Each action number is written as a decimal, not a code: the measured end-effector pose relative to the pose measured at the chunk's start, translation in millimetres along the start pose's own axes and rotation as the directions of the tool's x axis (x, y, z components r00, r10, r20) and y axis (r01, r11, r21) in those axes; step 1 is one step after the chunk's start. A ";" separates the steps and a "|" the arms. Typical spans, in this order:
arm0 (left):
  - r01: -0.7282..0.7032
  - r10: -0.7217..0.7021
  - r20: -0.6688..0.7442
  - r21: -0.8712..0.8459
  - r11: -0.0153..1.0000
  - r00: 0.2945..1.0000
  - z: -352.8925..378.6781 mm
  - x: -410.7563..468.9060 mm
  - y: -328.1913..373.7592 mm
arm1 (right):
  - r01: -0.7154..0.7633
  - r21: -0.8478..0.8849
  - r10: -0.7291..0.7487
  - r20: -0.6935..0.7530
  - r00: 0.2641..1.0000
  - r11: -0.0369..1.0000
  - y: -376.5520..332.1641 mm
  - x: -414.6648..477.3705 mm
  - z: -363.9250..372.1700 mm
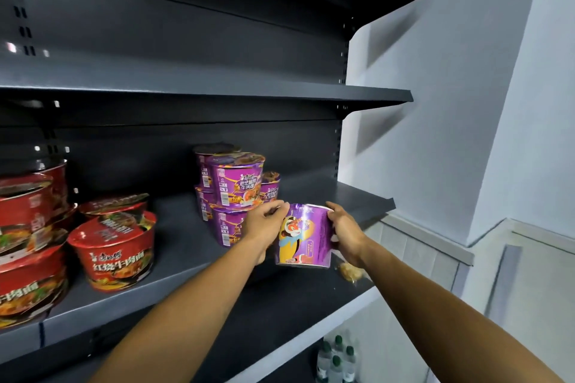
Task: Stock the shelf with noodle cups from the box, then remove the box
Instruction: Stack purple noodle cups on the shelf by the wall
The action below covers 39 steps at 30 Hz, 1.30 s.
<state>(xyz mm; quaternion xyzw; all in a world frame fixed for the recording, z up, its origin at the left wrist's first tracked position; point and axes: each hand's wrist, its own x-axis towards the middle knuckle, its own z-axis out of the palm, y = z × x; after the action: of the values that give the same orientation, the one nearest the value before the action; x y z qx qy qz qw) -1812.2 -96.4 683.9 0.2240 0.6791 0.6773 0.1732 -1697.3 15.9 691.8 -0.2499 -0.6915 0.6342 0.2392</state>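
shelf (186, 236) mid-stocking. red bowls (115, 246) stacked at 9 o'clock, purple stack (233, 186) near centre. purple noodle cup (303, 235) upright at stack's 4 o'clock; can't tell if touching shelf. left hand (264, 224) and right hand (343, 233) grip its sides, fingers curled round. step: placing. next: seat beside stack, let go. small packet (350, 272) at cup's 4 o'clock, avoid. box not in view.

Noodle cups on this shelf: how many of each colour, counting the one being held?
Purple noodle cups: 6, including the held cup gripped by the left hand and right hand.
Red noodle cups: 6 that I can make out; the stacks are cropped at the left edge.
Total: 12.
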 end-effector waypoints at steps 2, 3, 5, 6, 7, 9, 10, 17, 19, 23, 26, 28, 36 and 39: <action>-0.020 0.020 -0.013 0.000 1.000 1.000 6.9 19.7 1.7 | 0.010 0.004 -0.010 -0.019 1.000 1.000 -2.6 23.3 -3.2; -0.034 0.034 -0.020 0.001 0.999 0.999 9.7 30.8 1.9 | 0.017 0.006 -0.017 -0.023 1.000 1.000 -3.9 35.5 -3.4; -0.063 0.064 -0.031 0.021 0.998 0.997 15.7 49.0 1.8 | 0.039 0.003 -0.039 -0.027 0.999 0.999 -4.4 57.0 -3.5; -0.071 0.072 -0.035 0.032 0.997 0.997 18.3 56.6 1.6 | 0.056 -0.003 -0.057 -0.030 0.998 0.998 -4.0 67.6 -3.1; -0.065 0.067 -0.040 0.042 0.997 0.997 21.2 63.1 0.4 | 0.073 -0.010 -0.073 -0.036 0.997 0.997 -3.2 76.5 -3.1; -0.033 0.035 -0.047 0.056 0.998 0.998 29.3 73.7 -0.7 | 0.090 -0.022 -0.091 -0.038 0.995 0.996 0.3 95.6 -3.9; -0.013 0.016 -0.048 0.060 0.998 0.999 34.1 78.8 -0.9 | 0.095 -0.026 -0.096 -0.030 0.995 0.995 1.9 104.9 -4.7; 0.047 -0.036 -0.138 0.074 0.996 0.990 66.8 114.7 -2.6 | 0.119 0.003 -0.119 0.053 0.991 0.993 0.3 166.7 -23.1; 0.057 -0.045 -0.167 0.066 0.996 0.985 76.3 124.1 -3.8 | 0.120 0.020 -0.121 0.095 0.988 0.993 2.6 184.2 -28.6; 0.076 -0.051 -0.242 0.094 0.993 0.969 83.4 135.1 -4.8 | 0.085 0.087 -0.100 0.175 0.980 0.993 10.7 208.5 -28.0; 0.075 -0.023 -0.309 0.158 0.985 0.951 84.5 132.8 -6.2 | 0.054 0.133 -0.085 0.242 0.966 0.990 19.2 221.6 -22.2; 0.097 -0.018 -0.333 0.220 0.971 0.943 85.9 131.3 -8.6 | 0.055 0.158 -0.094 0.256 0.962 0.986 23.0 231.9 -17.5; 0.233 0.009 -0.417 0.525 0.819 0.909 101.7 122.3 -6.5 | 0.089 0.031 -0.095 0.317 0.944 0.996 32.7 245.8 -19.4; 0.323 -0.126 -0.299 0.838 0.440 0.946 102.6 119.8 15.1 | 0.016 0.113 -0.054 0.335 0.941 0.993 33.5 249.2 -20.4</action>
<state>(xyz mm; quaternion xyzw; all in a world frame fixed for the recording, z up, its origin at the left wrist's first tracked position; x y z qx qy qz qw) -1856.5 54.3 704.8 0.1220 0.9658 0.2216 0.0560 -1872.2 195.5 663.6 -0.1118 -0.6911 0.6999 0.1415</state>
